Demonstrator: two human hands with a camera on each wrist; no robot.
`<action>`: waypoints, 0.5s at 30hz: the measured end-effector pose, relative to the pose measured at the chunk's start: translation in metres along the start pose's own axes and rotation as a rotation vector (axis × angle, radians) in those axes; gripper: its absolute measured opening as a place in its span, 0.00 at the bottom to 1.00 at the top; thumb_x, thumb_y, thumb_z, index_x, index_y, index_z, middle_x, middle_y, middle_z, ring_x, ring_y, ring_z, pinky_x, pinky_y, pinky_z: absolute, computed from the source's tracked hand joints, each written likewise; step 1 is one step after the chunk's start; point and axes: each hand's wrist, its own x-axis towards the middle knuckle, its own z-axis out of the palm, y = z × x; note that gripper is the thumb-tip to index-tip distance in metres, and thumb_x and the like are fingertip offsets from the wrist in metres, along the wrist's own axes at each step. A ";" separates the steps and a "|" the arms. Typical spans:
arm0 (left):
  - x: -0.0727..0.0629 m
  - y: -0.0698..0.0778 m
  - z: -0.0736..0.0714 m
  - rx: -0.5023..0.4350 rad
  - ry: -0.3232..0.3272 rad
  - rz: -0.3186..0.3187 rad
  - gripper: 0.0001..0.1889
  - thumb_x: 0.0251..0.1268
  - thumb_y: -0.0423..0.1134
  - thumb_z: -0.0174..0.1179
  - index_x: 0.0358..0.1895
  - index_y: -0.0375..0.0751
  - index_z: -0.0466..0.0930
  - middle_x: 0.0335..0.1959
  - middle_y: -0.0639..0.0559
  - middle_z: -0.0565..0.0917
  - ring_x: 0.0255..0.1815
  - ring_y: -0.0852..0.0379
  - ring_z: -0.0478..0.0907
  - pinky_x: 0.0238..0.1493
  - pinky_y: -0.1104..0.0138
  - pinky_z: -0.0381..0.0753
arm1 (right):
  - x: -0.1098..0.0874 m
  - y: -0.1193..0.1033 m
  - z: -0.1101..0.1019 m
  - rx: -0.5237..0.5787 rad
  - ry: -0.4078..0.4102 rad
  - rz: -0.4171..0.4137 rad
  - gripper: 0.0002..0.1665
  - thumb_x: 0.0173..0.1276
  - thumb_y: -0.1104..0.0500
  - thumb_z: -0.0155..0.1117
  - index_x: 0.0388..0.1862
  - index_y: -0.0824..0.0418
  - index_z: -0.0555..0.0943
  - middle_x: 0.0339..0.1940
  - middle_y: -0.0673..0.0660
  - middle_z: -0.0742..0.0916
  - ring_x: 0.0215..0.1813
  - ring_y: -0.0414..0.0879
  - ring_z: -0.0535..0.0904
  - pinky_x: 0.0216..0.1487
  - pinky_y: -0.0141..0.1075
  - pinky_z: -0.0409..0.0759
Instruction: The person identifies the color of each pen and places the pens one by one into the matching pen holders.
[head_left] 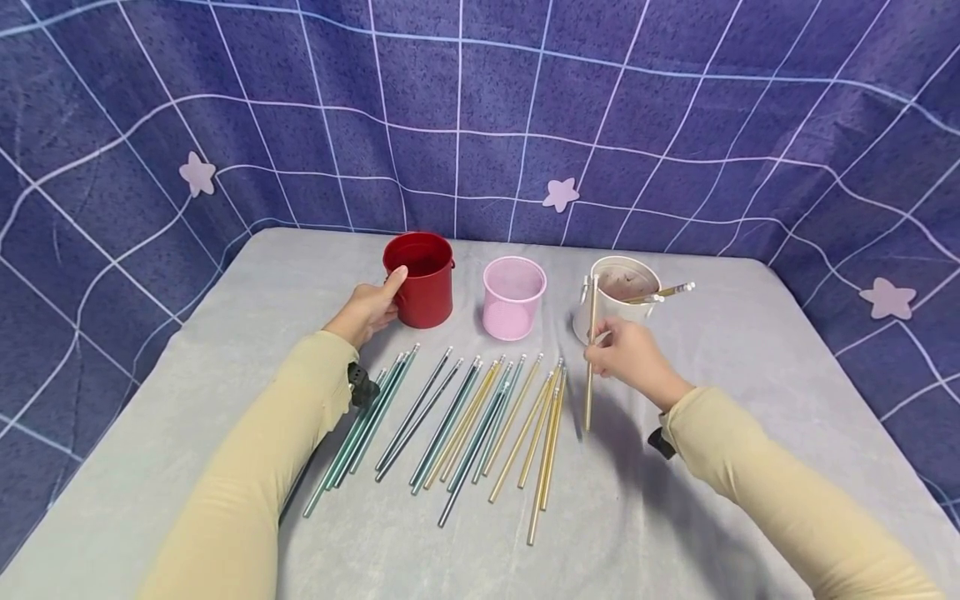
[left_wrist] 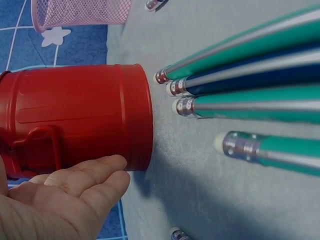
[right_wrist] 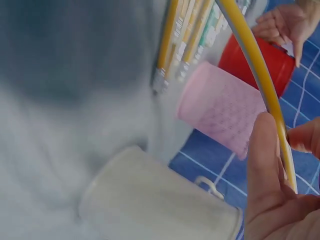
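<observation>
Pinching with the right hand now, thumb and fingertips gripping a gold pencil about midway along! Holding it close to upright, eraser end on top, just in front of the white pail, toward the right of the tabletop's back edge. Counting at least two leaning pencils in that pail, poking out over the rim on the side facing the right edge. Looking along the back edge to the pink mesh cup, upright near the middle, then to the red pail, upright too, closer to the back left corner. Resting there with the left hand, loose, fingers straight along its side, thumb by the rim. Down in front, lying in a loose row, eraser ends toward the back edge: showing green pencils and navy pencils toward the left edge, mixed colours mid-row, more gold pencils at the right end. Wearing pale yellow sleeves. Beyond the back edge, facing a blue-purple curtain, lined and starred in pale tones.
</observation>
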 end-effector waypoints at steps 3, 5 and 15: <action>0.000 0.001 0.000 0.000 -0.002 0.000 0.46 0.69 0.62 0.46 0.71 0.23 0.49 0.69 0.30 0.62 0.69 0.45 0.62 0.69 0.59 0.59 | 0.001 -0.007 -0.008 -0.006 0.062 -0.024 0.08 0.53 0.68 0.55 0.34 0.69 0.74 0.17 0.53 0.83 0.17 0.36 0.76 0.20 0.27 0.74; 0.001 0.001 0.000 -0.003 -0.005 0.001 0.46 0.69 0.62 0.45 0.72 0.23 0.48 0.69 0.30 0.62 0.70 0.45 0.62 0.69 0.59 0.59 | 0.001 -0.012 -0.014 0.018 0.108 -0.041 0.09 0.54 0.68 0.55 0.35 0.70 0.75 0.17 0.51 0.83 0.17 0.33 0.76 0.20 0.26 0.74; 0.003 -0.001 0.001 -0.027 -0.006 0.016 0.46 0.69 0.62 0.46 0.71 0.23 0.48 0.69 0.30 0.62 0.69 0.45 0.62 0.69 0.58 0.58 | 0.004 -0.013 -0.040 0.491 0.300 -0.052 0.07 0.62 0.75 0.53 0.39 0.75 0.69 0.17 0.40 0.81 0.20 0.32 0.80 0.26 0.25 0.80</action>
